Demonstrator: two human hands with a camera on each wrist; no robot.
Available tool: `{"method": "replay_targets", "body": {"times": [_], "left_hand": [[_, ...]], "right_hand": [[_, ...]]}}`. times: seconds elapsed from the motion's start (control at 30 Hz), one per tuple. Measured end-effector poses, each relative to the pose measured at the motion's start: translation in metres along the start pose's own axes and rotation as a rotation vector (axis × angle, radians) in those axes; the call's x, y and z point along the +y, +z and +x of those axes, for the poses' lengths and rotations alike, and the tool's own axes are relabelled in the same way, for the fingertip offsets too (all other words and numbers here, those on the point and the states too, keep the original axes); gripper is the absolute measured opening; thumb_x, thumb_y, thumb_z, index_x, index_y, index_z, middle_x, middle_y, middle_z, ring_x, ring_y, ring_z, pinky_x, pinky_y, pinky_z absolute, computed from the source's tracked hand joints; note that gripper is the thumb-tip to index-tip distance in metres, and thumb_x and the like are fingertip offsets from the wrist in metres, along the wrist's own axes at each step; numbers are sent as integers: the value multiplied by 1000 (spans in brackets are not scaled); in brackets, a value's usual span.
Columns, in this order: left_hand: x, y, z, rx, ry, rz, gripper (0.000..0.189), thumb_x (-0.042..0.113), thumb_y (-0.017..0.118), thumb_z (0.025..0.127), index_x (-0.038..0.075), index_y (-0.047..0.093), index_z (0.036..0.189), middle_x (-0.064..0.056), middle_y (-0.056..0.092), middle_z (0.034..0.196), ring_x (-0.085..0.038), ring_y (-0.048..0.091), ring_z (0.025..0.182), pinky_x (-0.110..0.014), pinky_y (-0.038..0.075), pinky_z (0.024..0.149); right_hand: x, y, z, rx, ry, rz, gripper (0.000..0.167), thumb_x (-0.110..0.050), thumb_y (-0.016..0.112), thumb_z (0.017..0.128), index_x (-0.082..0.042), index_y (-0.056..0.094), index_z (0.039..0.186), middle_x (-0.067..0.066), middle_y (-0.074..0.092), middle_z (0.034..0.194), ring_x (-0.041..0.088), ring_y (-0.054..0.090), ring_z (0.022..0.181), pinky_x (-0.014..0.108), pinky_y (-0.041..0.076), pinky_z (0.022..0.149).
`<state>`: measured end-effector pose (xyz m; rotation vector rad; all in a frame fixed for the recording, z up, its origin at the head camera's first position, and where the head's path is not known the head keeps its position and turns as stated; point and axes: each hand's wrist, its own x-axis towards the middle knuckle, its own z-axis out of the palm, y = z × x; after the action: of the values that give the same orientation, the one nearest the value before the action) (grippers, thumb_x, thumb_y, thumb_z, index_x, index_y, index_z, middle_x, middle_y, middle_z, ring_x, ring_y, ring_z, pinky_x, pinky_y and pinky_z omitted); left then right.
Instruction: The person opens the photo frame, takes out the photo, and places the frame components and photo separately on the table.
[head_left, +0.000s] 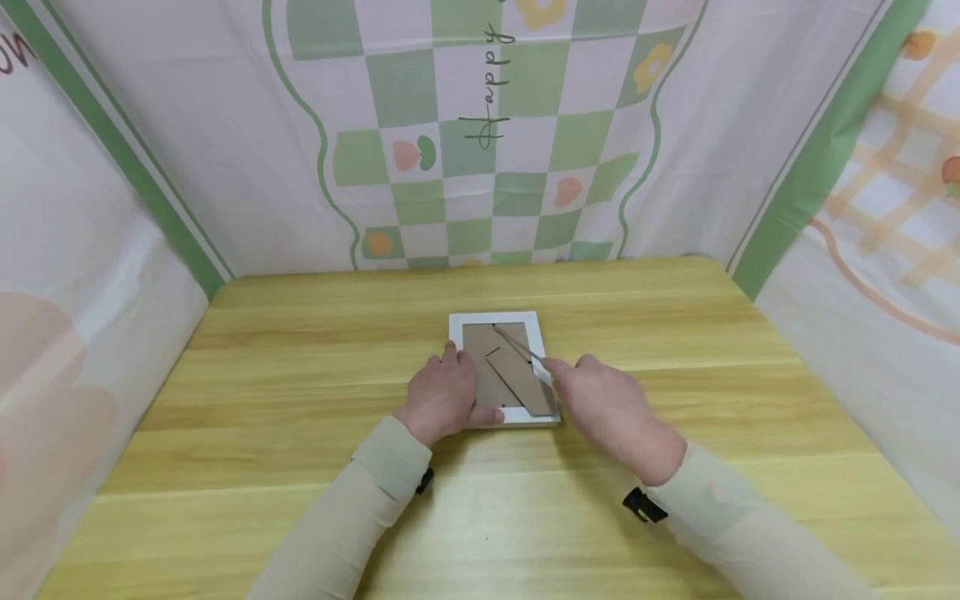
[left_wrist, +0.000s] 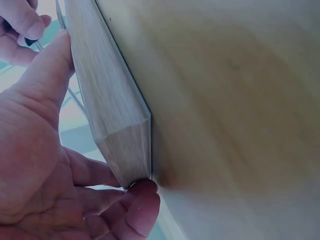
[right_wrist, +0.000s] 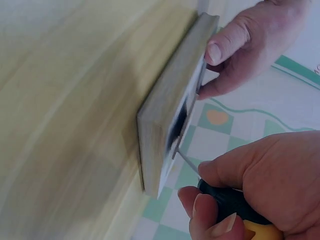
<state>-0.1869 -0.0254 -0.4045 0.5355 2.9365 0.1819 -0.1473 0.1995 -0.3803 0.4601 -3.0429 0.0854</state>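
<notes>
A white picture frame [head_left: 491, 317] lies back side up on the wooden table. Its brown backing board [head_left: 474, 340] shows, along with a slanted easel stand [head_left: 527, 385] and small dark tabs at the edges. My left hand [head_left: 442, 392] grips the frame's left side, thumb on the near rim and fingers curled at the edge. In my right hand [head_left: 611, 410] is a screwdriver [right_wrist: 232, 204] with a black and yellow handle, held from the right. Its thin shaft slants over the backing, the tip right at the tab on the far edge in the head view.
The wooden table [head_left: 300, 333] extends around the frame on all sides. Behind it hangs a green-and-white checked cloth [head_left: 465, 200], with printed cloth walls at left and right. Black straps [head_left: 645, 505] circle both wrists.
</notes>
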Motion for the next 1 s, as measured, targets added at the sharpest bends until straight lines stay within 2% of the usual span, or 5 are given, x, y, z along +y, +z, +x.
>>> {"method": "replay_targets", "body": {"times": [0.4, 0.53, 0.63, 0.77, 1.0], "left_hand": [[5, -4, 3, -29, -20, 45, 114, 79, 69, 81, -6, 44, 153, -28, 34, 164, -40, 56, 134, -44, 61, 88], [5, -4, 4, -24, -17, 56, 115, 80, 68, 81, -6, 44, 154, -28, 34, 164, -40, 55, 134, -44, 60, 89], [4, -4, 3, -17, -12, 55, 115, 80, 69, 81, -7, 44, 153, -29, 35, 164, -40, 56, 134, -45, 60, 91], [3, -3, 2, -15, -12, 46, 114, 78, 70, 81, -8, 45, 152, -30, 36, 163, -41, 56, 133, -46, 60, 91], [3, -2, -1, -15, -19, 38, 114, 79, 70, 80, -7, 46, 151, -30, 36, 162, -41, 57, 132, -47, 61, 89]], "right_hand": [[3, -5, 3, 65, -65, -51, 41, -8, 69, 98, -11, 66, 138, 9, 58, 73, 18, 52, 59, 29, 43, 41], [8, -22, 13, -39, -33, -10, 39, -14, 66, 102, -14, 64, 141, 9, 70, 84, 20, 63, 71, 32, 47, 46], [13, -39, 23, -138, -18, 11, 38, -17, 57, 106, -17, 63, 144, 14, 77, 111, 28, 72, 89, 39, 54, 55], [23, -59, 41, -255, -83, 63, 39, -18, 47, 110, -15, 62, 146, 15, 66, 142, 40, 66, 123, 55, 58, 87], [43, -75, 62, -357, -124, 151, 38, -16, 46, 111, -13, 63, 145, 11, 71, 131, 29, 70, 114, 59, 48, 105]]}}
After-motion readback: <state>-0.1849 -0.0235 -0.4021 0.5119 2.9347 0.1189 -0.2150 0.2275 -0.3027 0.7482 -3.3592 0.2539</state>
